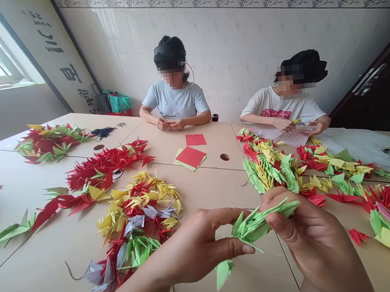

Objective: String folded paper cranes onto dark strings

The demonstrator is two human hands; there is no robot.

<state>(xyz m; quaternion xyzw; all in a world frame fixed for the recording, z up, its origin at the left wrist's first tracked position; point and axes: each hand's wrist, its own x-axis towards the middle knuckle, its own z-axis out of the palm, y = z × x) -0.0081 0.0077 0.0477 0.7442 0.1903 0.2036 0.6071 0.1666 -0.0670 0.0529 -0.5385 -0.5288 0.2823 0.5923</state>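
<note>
Between my two hands is a bundle of light green paper cranes (254,225), pressed flat against each other. My left hand (201,240) pinches its left end, thumb below and forefinger above. At the other end, my right hand (310,231) grips the bundle with its thumb on the near side. A green folded paper wing (224,273) hangs beneath my left thumb; whether it joins the bundle is hidden. Left of my left forearm lies a coiled string of yellow, red, lilac and green paper cranes (144,195).
Red crane strings (96,168) and a mixed heap (53,140) lie to the left. Red and yellow paper squares (191,157) rest mid-table. More crane strings (273,161) spread to the right. Two people (175,101) (285,108) sit opposite, working with their hands.
</note>
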